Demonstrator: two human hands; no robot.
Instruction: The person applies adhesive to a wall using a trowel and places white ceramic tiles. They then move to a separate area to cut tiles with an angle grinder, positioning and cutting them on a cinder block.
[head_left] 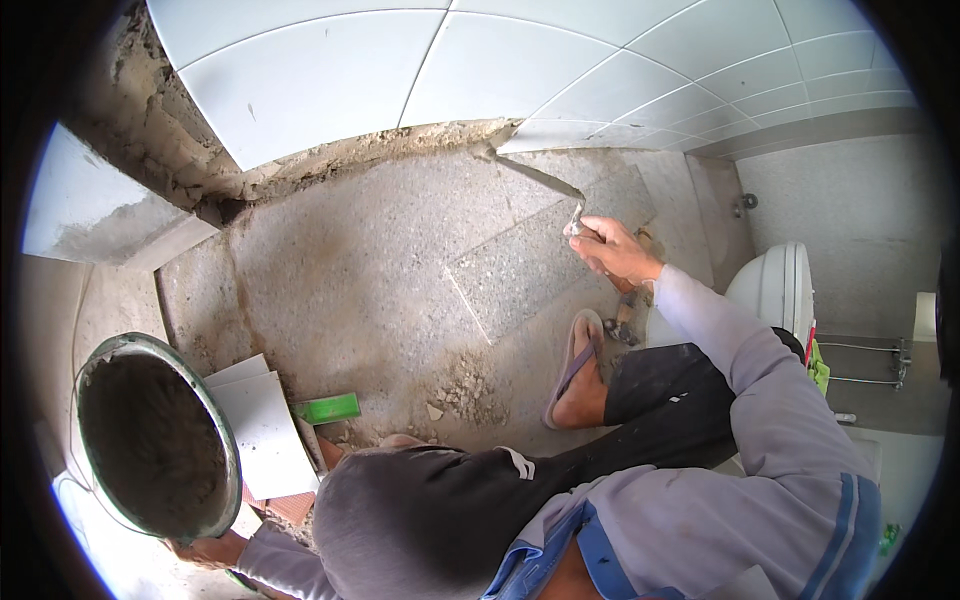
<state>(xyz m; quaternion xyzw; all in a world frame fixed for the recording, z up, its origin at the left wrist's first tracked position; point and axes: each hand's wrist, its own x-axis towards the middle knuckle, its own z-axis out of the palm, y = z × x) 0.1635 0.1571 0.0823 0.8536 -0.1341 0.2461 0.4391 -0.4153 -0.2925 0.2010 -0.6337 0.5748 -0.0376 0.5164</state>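
Note:
My right hand (615,250) is closed round the handle of a trowel (540,178), reaching out over the floor. The trowel's narrow blade points left and away, its mortar-smeared tip at the rough, broken strip (370,145) along the foot of the tiled wall. At the lower left, my left hand (208,550) grips the near rim of a round bucket (232,460), its fingers partly hidden by it. Grey mortar (150,440) lies inside the bucket, which tilts toward me.
White tiles (220,415) and a green block (330,408) lie beside the bucket. Rubble (470,390) is scattered before me. A hammer (622,325) rests near my sandalled foot (580,380). A toilet (780,285) stands at right. Wall tiles (310,85) overhang the broken strip.

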